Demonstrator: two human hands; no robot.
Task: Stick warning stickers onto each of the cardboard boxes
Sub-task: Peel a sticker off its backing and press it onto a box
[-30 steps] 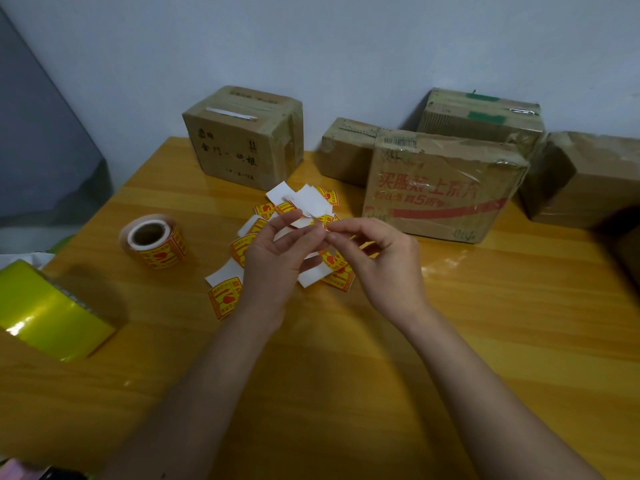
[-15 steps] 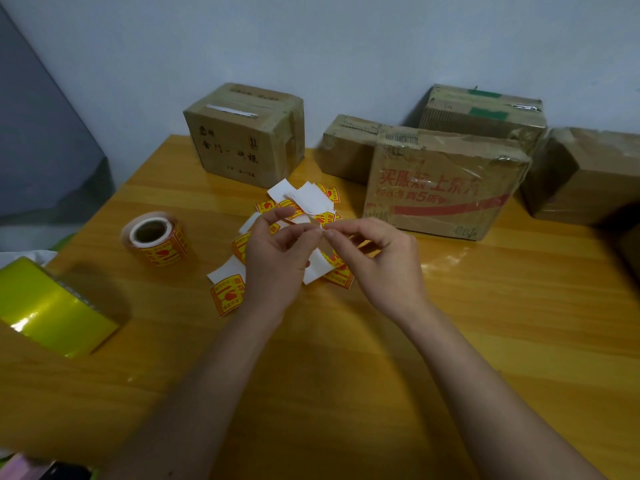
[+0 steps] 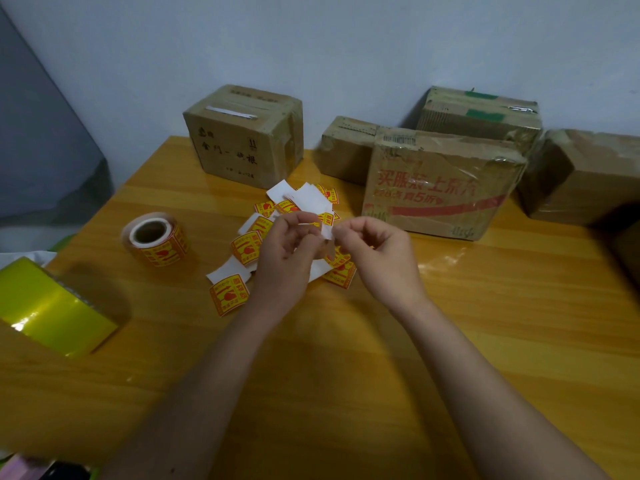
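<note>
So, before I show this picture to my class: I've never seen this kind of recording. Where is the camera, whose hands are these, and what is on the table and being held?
The one picture comes from a camera worn on a person's head, looking down at their own bare hands; there is no machine. The left hand and right hand together pinch one small sticker on white backing above the wooden table. Under them lie loose stickers. To the left are a sticker roll and yellow tape. Several cardboard boxes stand along the wall.
</note>
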